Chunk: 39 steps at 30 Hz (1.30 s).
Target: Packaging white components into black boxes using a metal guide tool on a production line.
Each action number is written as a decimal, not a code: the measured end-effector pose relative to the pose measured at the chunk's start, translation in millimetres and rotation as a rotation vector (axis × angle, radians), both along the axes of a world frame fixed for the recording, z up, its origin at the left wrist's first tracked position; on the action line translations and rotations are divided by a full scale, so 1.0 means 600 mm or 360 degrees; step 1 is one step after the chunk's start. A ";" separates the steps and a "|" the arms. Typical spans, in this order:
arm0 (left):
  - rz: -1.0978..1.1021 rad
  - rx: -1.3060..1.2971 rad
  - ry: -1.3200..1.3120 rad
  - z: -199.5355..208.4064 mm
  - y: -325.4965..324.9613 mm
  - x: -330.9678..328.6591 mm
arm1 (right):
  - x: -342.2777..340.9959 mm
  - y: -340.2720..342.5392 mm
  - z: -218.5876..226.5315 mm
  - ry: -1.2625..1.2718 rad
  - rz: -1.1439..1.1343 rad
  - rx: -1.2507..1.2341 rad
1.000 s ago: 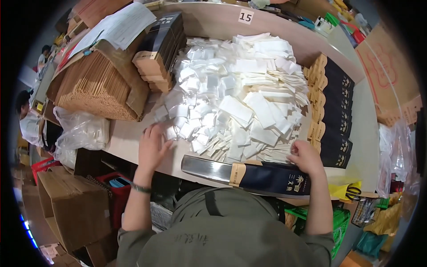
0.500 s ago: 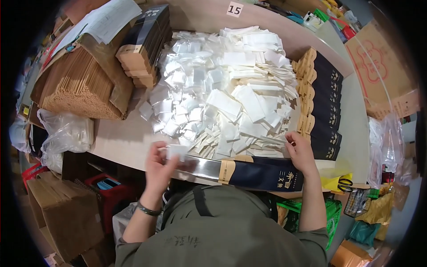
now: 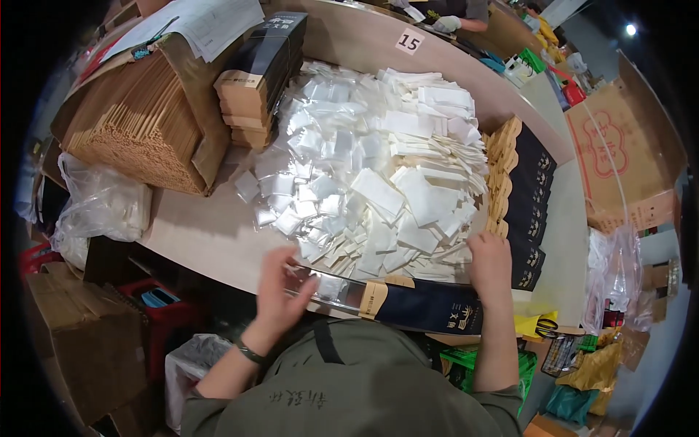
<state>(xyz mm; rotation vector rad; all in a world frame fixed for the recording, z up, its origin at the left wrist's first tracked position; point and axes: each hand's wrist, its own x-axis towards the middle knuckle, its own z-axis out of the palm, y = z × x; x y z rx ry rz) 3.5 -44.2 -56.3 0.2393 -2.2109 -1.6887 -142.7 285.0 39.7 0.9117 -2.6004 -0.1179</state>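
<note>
My left hand point(image 3: 282, 290) is open, thumb and fingers apart, at the left end of a shiny metal strip along the table's front edge. A small clear-wrapped packet point(image 3: 329, 286) lies on the strip beside the fingertips. Right of it, a flat dark-blue and kraft paper bag point(image 3: 422, 304) lies lengthwise on the edge. My right hand point(image 3: 491, 261) is closed, fingers curled down at the right side of a heap of flat white paper packets point(image 3: 408, 200); what they pinch, if anything, is hidden. Clear-wrapped silvery-white sachets point(image 3: 302, 193) are heaped to the left.
Overlapping dark bags point(image 3: 526, 193) line the right side. A bundle of similar bags point(image 3: 255, 76) stands at back left, beside an open carton point(image 3: 135, 120) of kraft pieces. Yellow-handled scissors point(image 3: 545, 325) lie at the right edge. A co-worker's gloved hand point(image 3: 446, 25) shows beyond the partition.
My left hand has let go of the small clear-wrapped packet, now on the metal strip. My right hand has curled lower against the white packets. The view has shifted slightly.
</note>
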 end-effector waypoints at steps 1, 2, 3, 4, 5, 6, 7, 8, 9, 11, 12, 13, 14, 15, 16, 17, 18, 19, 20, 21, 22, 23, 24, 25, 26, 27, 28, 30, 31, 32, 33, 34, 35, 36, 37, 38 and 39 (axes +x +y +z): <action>0.0033 -0.0328 0.0298 0.027 -0.042 -0.014 | 0.002 -0.009 0.010 -0.0244 -0.0324 -0.0043; 0.0121 -0.0581 0.0428 0.055 -0.090 -0.028 | 0.002 -0.015 0.016 -0.0482 -0.0653 -0.0085; 0.0206 -0.0709 0.0603 0.093 -0.143 -0.049 | -0.005 -0.022 0.021 -0.0477 -0.0644 -0.0094; 0.0330 -0.0906 0.0682 0.143 -0.191 -0.073 | -0.013 -0.028 0.026 -0.0508 -0.0531 -0.0324; 0.0439 -0.0978 0.0747 0.175 -0.247 -0.090 | -0.024 -0.035 0.030 -0.0535 -0.0408 -0.0555; 0.0700 -0.1175 0.0574 0.219 -0.279 -0.111 | -0.037 -0.051 0.034 -0.0520 -0.0406 -0.0563; 0.0747 -0.1370 0.0581 0.260 -0.314 -0.132 | -0.049 -0.079 0.035 -0.0687 -0.0294 -0.0621; 0.0813 -0.1419 0.0336 0.293 -0.338 -0.150 | -0.059 -0.108 0.036 -0.0852 -0.0185 -0.0673; 0.0821 -0.1427 0.0353 0.303 -0.365 -0.172 | -0.076 -0.137 0.017 -0.0860 -0.0039 -0.0795; 0.0527 -0.1588 -0.0231 0.317 -0.407 -0.212 | -0.098 -0.171 -0.038 -0.0701 0.0154 -0.0661; 0.0482 -0.1702 -0.0308 0.317 -0.403 -0.227 | -0.108 -0.179 -0.059 -0.0535 0.0194 -0.0412; 0.0447 -0.1821 -0.0388 0.314 -0.398 -0.239 | -0.115 -0.181 -0.087 -0.0508 0.0195 -0.0431; 0.0398 -0.1858 -0.0184 0.305 -0.402 -0.248 | -0.120 -0.180 -0.119 -0.0556 0.0163 -0.0290; 0.0392 -0.1869 -0.0162 0.303 -0.402 -0.256 | -0.122 -0.180 -0.135 -0.0614 0.0127 -0.0143; 0.0397 -0.1870 -0.0148 0.300 -0.403 -0.253 | -0.121 -0.186 -0.120 -0.0710 0.0121 -0.0057; 0.0389 -0.1870 -0.0132 0.299 -0.402 -0.250 | -0.118 -0.188 -0.106 -0.0715 0.0112 -0.0067; 0.0375 -0.1878 -0.0132 0.299 -0.405 -0.247 | -0.114 -0.190 -0.094 -0.0715 0.0078 -0.0082; 0.0348 -0.1922 -0.0209 0.301 -0.408 -0.247 | -0.108 -0.190 -0.081 -0.0710 0.0041 -0.0097; 0.0333 -0.1963 -0.0289 0.302 -0.412 -0.249 | -0.106 -0.189 -0.069 -0.0711 0.0038 -0.0102; 0.0328 -0.1967 -0.0290 0.306 -0.414 -0.254 | -0.102 -0.187 -0.057 -0.0921 0.0007 -0.0359; 0.0275 -0.1907 -0.0332 0.311 -0.417 -0.260 | -0.098 -0.185 -0.045 -0.1130 -0.0019 -0.0612; 0.0223 -0.1847 -0.0386 0.311 -0.420 -0.260 | -0.084 -0.187 -0.034 -0.1148 -0.0013 -0.0609; 0.0223 -0.1847 -0.0410 0.306 -0.424 -0.261 | -0.068 -0.189 -0.024 -0.1360 0.0014 -0.0705; 0.0238 -0.1886 -0.0327 0.307 -0.427 -0.265 | -0.053 -0.194 -0.018 -0.1566 0.0039 -0.0810; 0.0254 -0.1924 -0.0248 0.308 -0.432 -0.267 | -0.040 -0.198 -0.020 -0.1584 0.0047 -0.0813; 0.0255 -0.1931 -0.0270 0.306 -0.435 -0.267 | -0.026 -0.202 -0.023 -0.1638 0.0200 -0.0726; 0.0300 -0.1961 -0.0252 0.305 -0.427 -0.271 | -0.012 -0.205 -0.030 -0.1689 0.0346 -0.0644; 0.0338 -0.1996 -0.0261 0.304 -0.424 -0.276 | 0.014 -0.222 -0.058 -0.1576 0.0497 -0.0337; 0.0379 -0.2061 -0.0367 0.304 -0.427 -0.277 | 0.024 -0.231 -0.068 -0.1431 0.0647 -0.0021; 0.0419 -0.2124 -0.0475 0.304 -0.431 -0.275 | 0.035 -0.239 -0.065 -0.1470 0.0681 0.0189; 0.0418 -0.2119 -0.0509 0.302 -0.435 -0.270 | 0.042 -0.238 -0.074 -0.1495 0.0698 0.0199; 0.0508 -0.2169 -0.0329 0.299 -0.444 -0.260 | 0.050 -0.241 -0.075 -0.1357 0.0754 0.0102; 0.0598 -0.2218 -0.0149 0.297 -0.454 -0.249 | 0.057 -0.246 -0.073 -0.1220 0.0809 0.0002; 0.0645 -0.2225 -0.0117 0.296 -0.465 -0.237 | 0.060 -0.244 -0.063 -0.1384 0.0669 -0.0008; 0.0639 -0.2221 -0.0150 0.297 -0.462 -0.224 | 0.061 -0.249 -0.057 -0.1412 0.0679 0.0002; 0.0715 -0.2124 -0.0022 0.306 -0.448 -0.206 | 0.066 -0.257 -0.053 -0.1561 0.0499 -0.0269; 0.0790 -0.2025 0.0105 0.306 -0.434 -0.183 | 0.073 -0.265 -0.055 -0.1698 0.0311 -0.0541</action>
